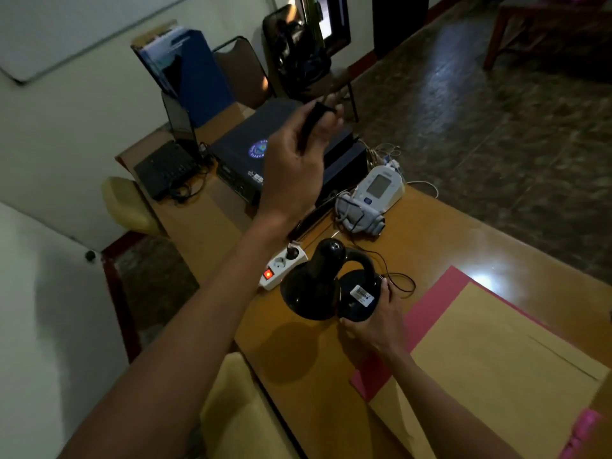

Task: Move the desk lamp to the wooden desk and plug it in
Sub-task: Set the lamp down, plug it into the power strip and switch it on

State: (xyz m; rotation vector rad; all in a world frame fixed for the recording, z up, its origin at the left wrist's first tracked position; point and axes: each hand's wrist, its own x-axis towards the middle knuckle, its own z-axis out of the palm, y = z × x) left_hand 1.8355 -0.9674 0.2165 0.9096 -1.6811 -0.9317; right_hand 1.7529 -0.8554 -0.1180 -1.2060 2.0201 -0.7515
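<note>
The black desk lamp (326,279) sits tilted on the wooden desk (440,240), its curved neck bent over and the labelled underside of its base facing me. My right hand (377,321) grips the base's near rim. My left hand (294,167) is raised above the desk, fingers closed on a thin black object (309,125), blurred, that looks like the lamp's cord or plug. A white power strip (283,267) with a lit red switch lies just left of the lamp; one black plug sits in its far socket. A thin black cord (399,281) loops behind the base.
A white blood pressure monitor with grey cuff (374,200) lies behind the lamp. Dark boxes (251,150), a laptop (172,150) and blue folders stand further back. A brown envelope on pink paper (490,352) covers the desk's near right. Yellow chairs (132,203) stand along the left edge.
</note>
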